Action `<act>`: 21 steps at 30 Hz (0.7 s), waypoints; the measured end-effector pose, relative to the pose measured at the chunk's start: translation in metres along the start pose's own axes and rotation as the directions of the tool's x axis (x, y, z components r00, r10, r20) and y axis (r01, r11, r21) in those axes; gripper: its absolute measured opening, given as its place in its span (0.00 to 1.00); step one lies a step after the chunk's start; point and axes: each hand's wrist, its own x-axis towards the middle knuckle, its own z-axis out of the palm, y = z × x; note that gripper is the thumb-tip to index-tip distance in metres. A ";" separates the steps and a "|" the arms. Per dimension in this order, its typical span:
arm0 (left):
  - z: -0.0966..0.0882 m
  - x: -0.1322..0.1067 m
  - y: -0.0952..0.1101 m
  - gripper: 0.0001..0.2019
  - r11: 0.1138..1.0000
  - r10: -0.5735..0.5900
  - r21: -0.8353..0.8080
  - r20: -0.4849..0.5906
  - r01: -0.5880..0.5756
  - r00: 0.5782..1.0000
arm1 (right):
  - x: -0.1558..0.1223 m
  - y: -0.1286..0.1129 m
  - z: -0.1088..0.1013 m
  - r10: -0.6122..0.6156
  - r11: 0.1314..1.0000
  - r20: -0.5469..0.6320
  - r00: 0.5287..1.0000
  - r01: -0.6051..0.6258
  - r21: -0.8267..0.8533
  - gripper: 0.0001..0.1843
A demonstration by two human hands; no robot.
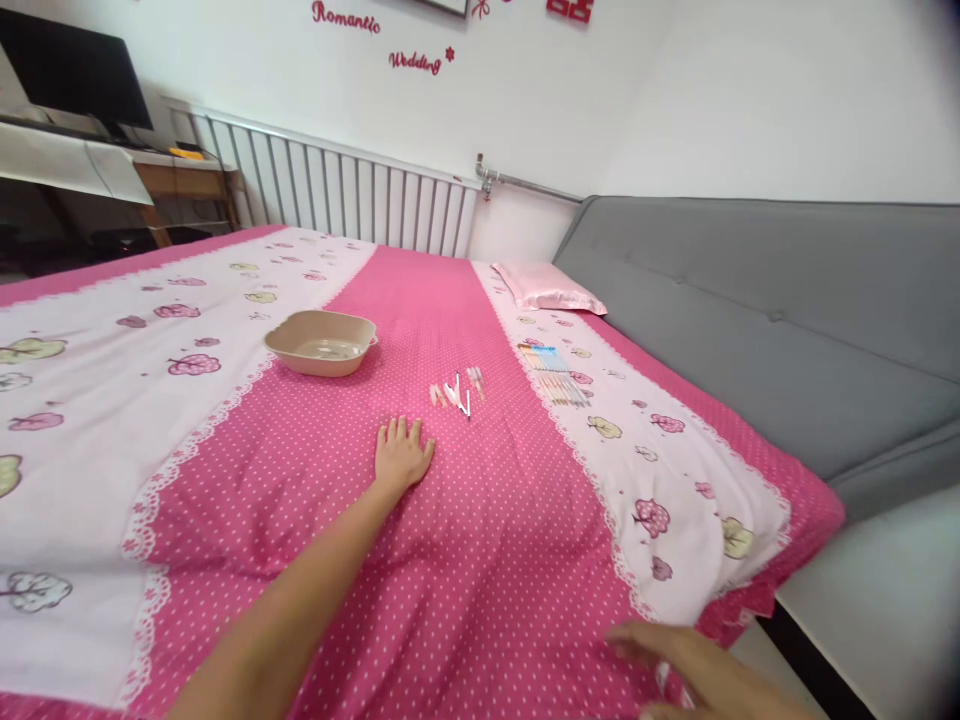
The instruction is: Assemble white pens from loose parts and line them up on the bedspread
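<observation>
My left hand [403,453] lies flat on the pink dotted bedspread [480,560], fingers spread, with nothing in it. Just beyond its fingertips is a small loose group of slim white and pink pen-like pieces [457,393], some with dark tips; their exact kind is too small to tell. Farther right, slender pens [553,375] lie side by side in two rows, blue and orange above, pale pink below. At the lower right, my right hand [697,668] is near the bed's front edge, slightly blurred, its fingers stretched out and apart and nothing visible in it.
A beige plastic basin [322,362] stands on the bed at the left, beyond my left hand. A pink pillow [549,288] rests by the grey headboard [780,300]. Behind the bed are a white radiator [337,185] and a desk with a monitor [79,75].
</observation>
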 end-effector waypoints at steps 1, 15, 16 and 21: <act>-0.003 0.005 0.000 0.29 1.000 -0.008 -0.011 0.013 0.009 1.000 | 0.014 -0.013 -0.012 -0.027 0.999 -0.019 0.999 0.027 -0.031 0.32; 0.004 0.143 0.027 0.19 0.932 -0.227 -0.246 0.171 0.265 0.959 | 0.290 -0.119 -0.105 -0.257 0.963 -0.377 0.890 0.271 -0.016 0.25; 0.009 0.149 0.032 0.19 0.930 -0.235 -0.250 0.160 0.270 0.959 | 0.314 -0.119 -0.106 -0.230 0.970 -0.420 0.878 0.244 -0.021 0.25; 0.031 0.162 0.042 0.22 0.926 -0.285 -0.245 0.040 0.286 0.958 | 0.429 -0.118 -0.098 -0.182 0.982 -0.528 0.830 0.179 -0.059 0.27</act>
